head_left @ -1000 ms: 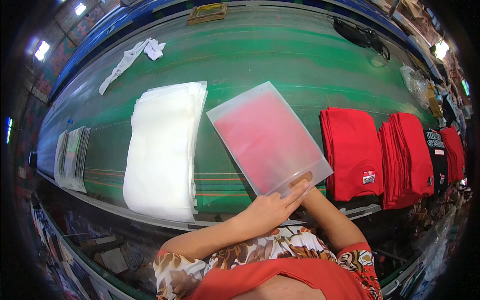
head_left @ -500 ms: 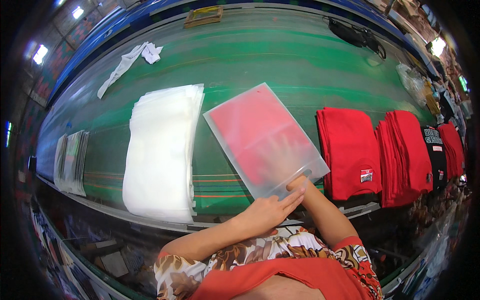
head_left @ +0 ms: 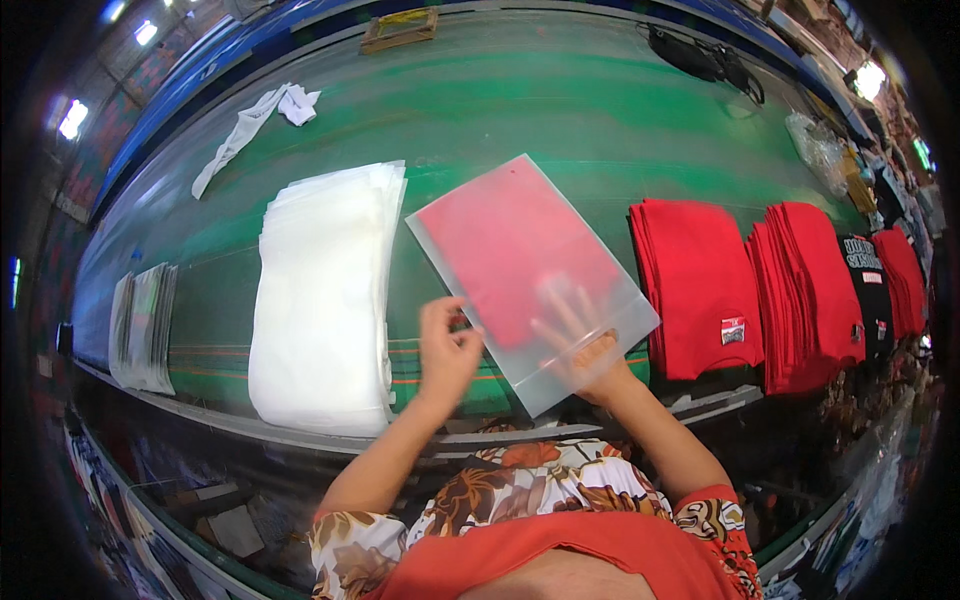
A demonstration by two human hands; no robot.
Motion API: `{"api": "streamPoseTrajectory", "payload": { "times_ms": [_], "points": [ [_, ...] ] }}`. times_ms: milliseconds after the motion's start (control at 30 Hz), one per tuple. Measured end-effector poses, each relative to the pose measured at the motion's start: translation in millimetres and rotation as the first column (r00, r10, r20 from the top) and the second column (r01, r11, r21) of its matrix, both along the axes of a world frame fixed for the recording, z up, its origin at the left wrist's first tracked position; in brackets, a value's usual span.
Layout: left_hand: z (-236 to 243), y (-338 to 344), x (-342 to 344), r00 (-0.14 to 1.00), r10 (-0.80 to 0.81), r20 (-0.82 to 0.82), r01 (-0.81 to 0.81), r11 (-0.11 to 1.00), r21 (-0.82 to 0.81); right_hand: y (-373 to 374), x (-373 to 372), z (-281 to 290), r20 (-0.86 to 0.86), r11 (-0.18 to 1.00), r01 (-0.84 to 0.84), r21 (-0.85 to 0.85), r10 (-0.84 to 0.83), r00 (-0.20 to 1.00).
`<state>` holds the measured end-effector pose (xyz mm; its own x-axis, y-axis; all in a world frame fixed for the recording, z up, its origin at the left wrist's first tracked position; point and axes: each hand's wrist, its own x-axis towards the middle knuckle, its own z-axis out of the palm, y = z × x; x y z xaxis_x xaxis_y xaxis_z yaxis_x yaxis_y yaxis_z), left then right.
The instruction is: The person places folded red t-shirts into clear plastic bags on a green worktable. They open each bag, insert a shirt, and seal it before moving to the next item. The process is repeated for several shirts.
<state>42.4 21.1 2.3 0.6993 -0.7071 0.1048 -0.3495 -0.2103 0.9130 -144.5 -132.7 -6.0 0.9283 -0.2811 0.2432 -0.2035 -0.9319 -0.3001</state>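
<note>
A folded red garment (head_left: 500, 240) lies inside a frosted plastic bag (head_left: 545, 385), set at a slant on the green table. My right hand (head_left: 582, 340) reaches in through the bag's near end. Its fingers show spread and flat through the film, below the garment's lower part. Beside the bag's left edge is my left hand (head_left: 450, 345), its fingers bent and the thumb apart from them, with nothing seen in it. Whether its fingertips touch the bag, I cannot tell.
A tall stack of white frosted bags (head_left: 325, 300) stands left of my left hand. Folded red garments (head_left: 695, 290) are piled to the right, with a black garment (head_left: 865, 275) among them. Further off lie a white strip (head_left: 240, 145), a wooden frame (head_left: 400, 30) and a black pouch (head_left: 690, 55).
My left hand has left the bag's near end and my right wrist, moving up and left to the bag's left edge. My right hand has shifted slightly toward the bag's opening.
</note>
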Motion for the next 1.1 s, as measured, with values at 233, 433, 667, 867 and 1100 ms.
{"api": "streamPoseTrajectory", "payload": {
  "times_ms": [233, 433, 667, 867, 1100],
  "points": [
    [-3.1, -30.5, 32.7, 0.729, 0.166, -0.664, -0.285, 0.956, -0.073, 33.9, -48.2, 20.9, -0.172, 0.992, 0.083, 0.090, -0.067, 0.983],
    [-17.7, -55.7, 53.3, 0.884, 0.244, -0.398, -0.237, 0.969, 0.066, 34.0, -81.2, 38.1, 0.122, 0.964, 0.240, 0.113, -0.253, 0.960],
    [-25.2, -68.8, 44.3, 0.920, 0.353, -0.169, -0.336, 0.934, 0.120, -47.5, -25.8, 4.7, 0.385, 0.888, 0.428, 0.169, -0.459, 0.801],
    [-42.4, -80.4, 58.6, 0.900, 0.379, -0.213, -0.383, 0.923, 0.027, -103.1, 16.6, -20.1, 0.062, 0.763, 0.510, 0.397, -0.577, 0.814],
    [-20.2, -73.3, 66.5, 0.825, 0.448, -0.344, -0.465, 0.885, 0.036, -96.8, 21.4, -5.4, -0.179, 0.609, 0.514, 0.604, -0.524, 0.833]
  ]
}}
